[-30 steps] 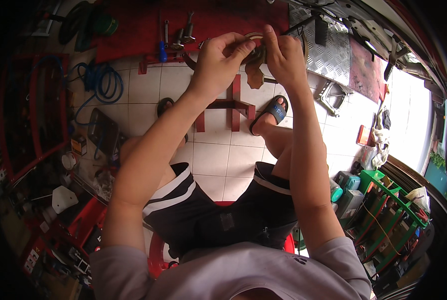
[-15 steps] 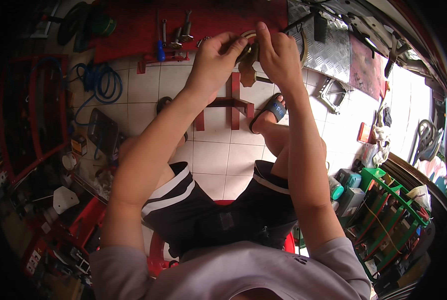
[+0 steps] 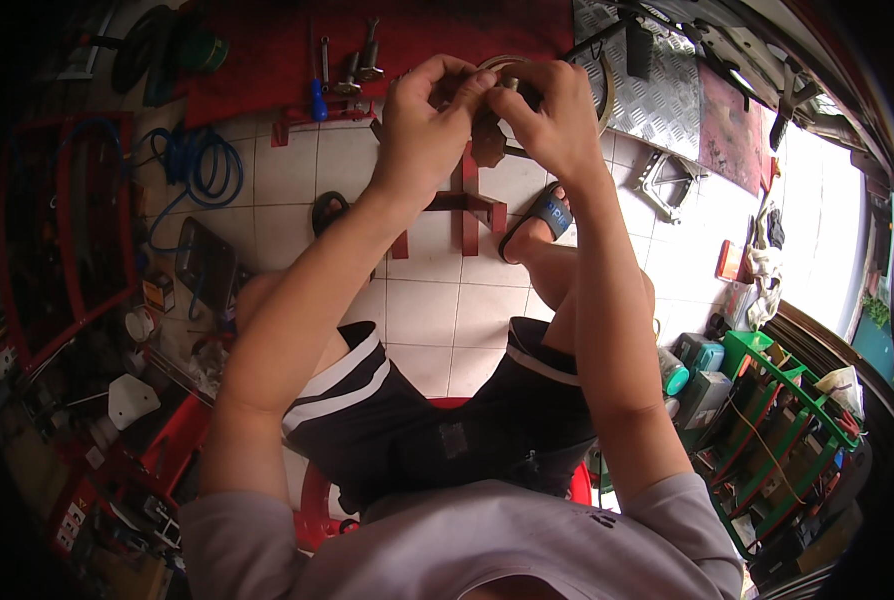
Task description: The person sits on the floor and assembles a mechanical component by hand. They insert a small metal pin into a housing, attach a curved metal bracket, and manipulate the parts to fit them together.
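Both hands meet at the front edge of the red workbench, around a brownish metal part with a flat lobe hanging below the fingers. My left hand is closed, its thumb and forefinger pinching at the part's upper end. My right hand also has its fingers curled in, thumb tip against the part close to the left fingertips. What lies between the fingertips is mostly hidden. A curved metal band shows just right of the right hand, partly covered by it.
Left on the bench lie a blue-handled screwdriver, a wrench and metal fittings. A red stand rises between my feet. A coiled blue hose lies left; a green rack stands right.
My right hand has curled over, its thumb coming down from pointing up to the part. The left fingertips have moved slightly nearer the right ones.
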Demonstrator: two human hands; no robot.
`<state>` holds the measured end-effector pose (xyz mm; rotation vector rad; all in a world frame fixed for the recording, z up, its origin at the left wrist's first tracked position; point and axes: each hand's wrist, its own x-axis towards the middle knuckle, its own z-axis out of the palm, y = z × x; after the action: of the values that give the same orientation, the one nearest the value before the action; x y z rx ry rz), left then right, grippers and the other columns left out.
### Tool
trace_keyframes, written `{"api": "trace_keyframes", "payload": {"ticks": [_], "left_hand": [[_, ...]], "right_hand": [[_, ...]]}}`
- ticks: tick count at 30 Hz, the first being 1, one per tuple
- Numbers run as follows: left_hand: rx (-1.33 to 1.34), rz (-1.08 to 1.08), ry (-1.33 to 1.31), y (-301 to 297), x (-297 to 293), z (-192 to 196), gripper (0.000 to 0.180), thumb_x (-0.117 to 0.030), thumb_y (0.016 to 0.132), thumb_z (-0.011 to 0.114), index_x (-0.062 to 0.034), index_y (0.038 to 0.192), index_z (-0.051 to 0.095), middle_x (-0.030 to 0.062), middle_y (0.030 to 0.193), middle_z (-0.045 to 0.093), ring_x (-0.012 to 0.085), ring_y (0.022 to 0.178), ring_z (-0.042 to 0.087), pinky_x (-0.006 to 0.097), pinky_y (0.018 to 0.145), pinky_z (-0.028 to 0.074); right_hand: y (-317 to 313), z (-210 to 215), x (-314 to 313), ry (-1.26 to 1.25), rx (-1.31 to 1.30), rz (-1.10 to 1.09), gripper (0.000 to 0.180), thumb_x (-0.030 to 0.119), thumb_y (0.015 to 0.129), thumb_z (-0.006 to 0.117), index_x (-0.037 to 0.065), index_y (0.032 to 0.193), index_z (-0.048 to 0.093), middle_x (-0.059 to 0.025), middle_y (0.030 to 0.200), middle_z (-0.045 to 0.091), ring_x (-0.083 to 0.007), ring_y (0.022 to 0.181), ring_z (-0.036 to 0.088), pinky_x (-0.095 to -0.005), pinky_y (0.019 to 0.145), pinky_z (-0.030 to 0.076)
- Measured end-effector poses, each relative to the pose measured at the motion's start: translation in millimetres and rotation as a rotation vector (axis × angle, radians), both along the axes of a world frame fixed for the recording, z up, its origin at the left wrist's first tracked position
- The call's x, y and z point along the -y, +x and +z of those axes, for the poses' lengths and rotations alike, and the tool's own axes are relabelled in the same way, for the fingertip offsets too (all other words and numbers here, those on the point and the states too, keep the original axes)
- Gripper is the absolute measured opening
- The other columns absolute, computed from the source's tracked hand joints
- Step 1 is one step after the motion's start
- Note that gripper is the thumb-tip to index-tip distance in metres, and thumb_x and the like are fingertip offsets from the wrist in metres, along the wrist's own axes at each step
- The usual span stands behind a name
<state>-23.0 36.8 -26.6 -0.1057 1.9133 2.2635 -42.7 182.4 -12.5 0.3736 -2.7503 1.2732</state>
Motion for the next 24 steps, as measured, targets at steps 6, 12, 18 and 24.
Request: {"api": "trace_keyframes", "payload": {"ticks": [6, 12, 18, 24], "left_hand": [[0.028, -0.316, 0.057, -10, 12, 15, 0.017, -0.015, 0.091, 0.06, -0.0004, 0.099, 0.059, 0.0005, 0.084, 0.062, 0.0058, 0.074, 0.054, 0.021, 0.067, 0.044], [0.022, -0.554, 0.038, -3, 20, 28, 0.02, -0.008, 0.088, 0.062, 0.004, 0.103, 0.059, 0.0058, 0.087, 0.064, 0.0115, 0.073, 0.061, 0.024, 0.065, 0.05], [0.11, -0.546, 0.117, 13, 7, 38, 0.018, -0.006, 0.087, 0.061, 0.0054, 0.101, 0.058, 0.0107, 0.086, 0.065, 0.016, 0.07, 0.067, 0.024, 0.06, 0.054], [0.121, -0.507, 0.162, 16, 1, 39, 0.014, -0.006, 0.085, 0.063, 0.0065, 0.09, 0.058, 0.011, 0.079, 0.064, 0.0167, 0.064, 0.067, 0.024, 0.054, 0.052]], "right_hand": [[-6, -4, -13, -0.238, -0.001, 0.095, 0.03, 0.027, 0.068, 0.057, -0.001, 0.062, 0.063, -0.0112, 0.047, 0.052, -0.0189, 0.045, 0.05, -0.0299, 0.046, 0.038], [-4, 12, -24, -0.506, 0.064, 0.283, 0.028, 0.022, 0.067, 0.057, -0.004, 0.059, 0.054, -0.0093, 0.051, 0.049, -0.0174, 0.049, 0.048, -0.028, 0.05, 0.037], [-9, -24, -30, -0.56, 0.021, 0.308, 0.029, 0.026, 0.074, 0.041, 0.0, 0.061, 0.037, -0.0036, 0.057, 0.039, -0.0125, 0.051, 0.034, -0.028, 0.045, 0.028], [-6, -40, -31, -0.519, -0.195, 0.356, 0.023, 0.02, 0.08, 0.046, 0.0, 0.068, 0.045, -0.0092, 0.069, 0.047, -0.0159, 0.061, 0.042, -0.0266, 0.052, 0.034]]}}
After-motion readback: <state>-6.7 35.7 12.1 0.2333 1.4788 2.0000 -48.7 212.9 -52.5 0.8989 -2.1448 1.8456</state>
